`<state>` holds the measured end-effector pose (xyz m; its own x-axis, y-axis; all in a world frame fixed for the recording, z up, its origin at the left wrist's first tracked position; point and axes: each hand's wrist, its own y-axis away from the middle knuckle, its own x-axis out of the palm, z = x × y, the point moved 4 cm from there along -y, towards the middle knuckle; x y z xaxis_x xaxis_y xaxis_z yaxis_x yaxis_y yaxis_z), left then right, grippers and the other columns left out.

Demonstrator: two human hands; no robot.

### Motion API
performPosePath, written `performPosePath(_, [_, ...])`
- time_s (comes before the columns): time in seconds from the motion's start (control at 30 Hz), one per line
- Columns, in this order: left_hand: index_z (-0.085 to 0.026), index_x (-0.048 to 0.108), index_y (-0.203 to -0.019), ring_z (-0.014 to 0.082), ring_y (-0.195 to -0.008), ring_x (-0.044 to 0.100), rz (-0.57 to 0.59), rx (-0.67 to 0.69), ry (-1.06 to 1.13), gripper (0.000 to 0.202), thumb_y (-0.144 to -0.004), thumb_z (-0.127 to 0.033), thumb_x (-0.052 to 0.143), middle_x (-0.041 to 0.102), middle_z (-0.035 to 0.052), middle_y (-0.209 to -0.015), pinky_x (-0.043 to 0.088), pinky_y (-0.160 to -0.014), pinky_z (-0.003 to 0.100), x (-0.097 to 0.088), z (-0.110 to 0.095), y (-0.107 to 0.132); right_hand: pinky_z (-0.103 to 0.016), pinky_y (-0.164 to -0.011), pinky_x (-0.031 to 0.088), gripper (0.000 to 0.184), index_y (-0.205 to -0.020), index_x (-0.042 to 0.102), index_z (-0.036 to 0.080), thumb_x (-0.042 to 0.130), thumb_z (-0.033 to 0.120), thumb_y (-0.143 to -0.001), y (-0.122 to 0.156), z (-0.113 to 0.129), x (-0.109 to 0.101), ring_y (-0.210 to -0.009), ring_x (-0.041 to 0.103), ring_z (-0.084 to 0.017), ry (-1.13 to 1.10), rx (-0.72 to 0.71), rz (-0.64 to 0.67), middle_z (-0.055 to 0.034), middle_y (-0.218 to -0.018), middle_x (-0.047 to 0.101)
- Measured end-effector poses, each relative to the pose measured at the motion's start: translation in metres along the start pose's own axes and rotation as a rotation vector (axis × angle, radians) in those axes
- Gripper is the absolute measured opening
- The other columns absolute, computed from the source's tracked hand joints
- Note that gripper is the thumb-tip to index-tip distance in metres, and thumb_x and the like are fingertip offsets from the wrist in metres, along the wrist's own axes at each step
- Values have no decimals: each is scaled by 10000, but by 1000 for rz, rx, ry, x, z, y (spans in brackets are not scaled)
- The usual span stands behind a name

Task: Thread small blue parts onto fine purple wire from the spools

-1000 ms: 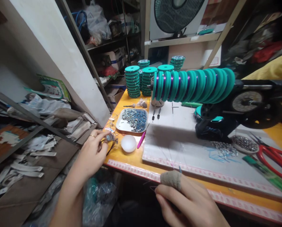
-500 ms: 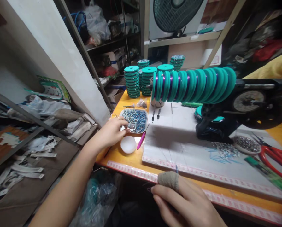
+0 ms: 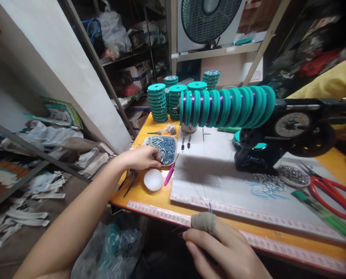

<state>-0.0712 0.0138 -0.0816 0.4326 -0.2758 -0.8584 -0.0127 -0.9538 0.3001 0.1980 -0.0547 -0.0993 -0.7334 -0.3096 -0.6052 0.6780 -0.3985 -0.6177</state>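
My left hand (image 3: 145, 157) reaches over the near left side of a shallow white tray (image 3: 176, 148). Its fingers are bent and drawn together at the tip; what they pinch, if anything, is hidden. Small blue and silver metal pieces (image 3: 168, 149) fill the tray. By the table's front edge my right hand (image 3: 223, 242) has thumb and forefinger pressed together on a thin line (image 3: 179, 235), only partly visible. A grey-brown cloth sleeve (image 3: 203, 223) covers one finger. Just beyond it a small blue tip (image 3: 210, 208) shows, with fine strands rising over the board.
A white dish (image 3: 153, 180) and magenta-handled tool (image 3: 169, 175) lie by the tray. Teal spools (image 3: 226, 107) sit on a black winder (image 3: 257, 151); more spool stacks (image 3: 157, 102) stand behind. Red-handled scissors (image 3: 332, 193) and a bowl of metal bits (image 3: 294, 176) are right.
The view has shifted slightly, moving the table items left. My left hand's fingers have curled closer together at the tray. My right hand keeps its pinch near the table edge.
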Motion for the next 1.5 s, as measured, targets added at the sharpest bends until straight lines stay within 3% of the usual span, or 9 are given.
performPosePath(0.2, [-176, 720, -816, 231, -802, 674, -77, 17, 130, 125, -707, -233, 701, 763, 46, -847, 473, -679, 280, -2, -1, -1, -244, -611, 589, 185, -992, 683, 196, 511, 128, -978, 0, 0, 1, -681, 695, -168, 0, 11, -17, -51, -809, 713])
performPosePath(0.37, [-144, 709, -1067, 210, -823, 637, -342, 23, 308, 291, -824, -281, 626, 724, 75, -961, 480, -717, 294, -2, -17, 37, -197, -659, 586, 231, -1028, 677, 207, 498, 81, -954, -3, 3, -3, -714, 700, -138, -81, 74, -5, -37, -845, 696])
performPosePath(0.43, [-170, 691, -1180, 180, -780, 615, -430, 27, 437, 365, -892, -375, 599, 699, 52, -920, 472, -684, 271, 13, -27, 61, -190, -693, 583, 228, -1044, 670, 207, 499, 85, -954, -5, 4, -3, -748, 702, -132, -126, 86, -7, -42, -883, 688])
performPosePath(0.5, [-192, 764, -1059, 137, -699, 563, -487, 30, 878, 301, -858, -410, 709, 658, 20, -785, 436, -638, 232, 39, -35, 81, -199, -714, 578, 224, -1059, 662, 202, 512, 79, -948, -6, 5, -2, -773, 694, -137, -160, 99, -16, -46, -899, 674])
performPosePath(0.63, [-217, 814, -959, 9, -494, 339, -444, 27, 1615, 214, -792, -350, 829, 679, 18, -807, 291, -491, 156, 98, -54, 98, -219, -652, 548, 215, -1005, 668, 193, 533, 51, -916, -7, 7, 1, -708, 641, -137, -195, 122, -53, -28, -818, 623])
performPosePath(0.73, [-181, 824, -925, -26, -439, 245, -409, -30, 1881, 205, -752, -281, 870, 706, 45, -809, 241, -447, 147, 126, -66, 98, -233, -612, 521, 210, -982, 668, 194, 520, 58, -919, -7, 8, 2, -676, 621, -140, -193, 160, -61, -24, -790, 612])
performPosePath(0.9, [-180, 818, -831, -26, -420, 252, -468, -83, 2025, 218, -673, -286, 924, 711, 36, -753, 231, -426, 142, 142, -73, 103, -234, -551, 484, 203, -953, 673, 202, 515, 75, -929, -4, 11, 1, -602, 584, -131, -211, 215, -44, -7, -741, 559])
performPosePath(1.3, [-166, 719, -726, -2, -434, 282, -503, -141, 2060, 304, -593, -285, 965, 680, 5, -681, 239, -443, 155, 146, -79, 107, -244, -597, 477, 184, -928, 691, 201, 550, 83, -926, -9, 11, 3, -661, 611, -139, -179, 217, -57, -16, -764, 625])
performPosePath(1.5, [-167, 771, -766, -6, -447, 253, -482, -103, 2042, 247, -644, -300, 940, 637, -3, -675, 238, -446, 153, 149, -86, 108, -214, -574, 487, 149, -906, 682, 192, 582, 81, -898, -12, 10, -4, -630, 612, -115, -105, 189, -236, -3, -740, 644])
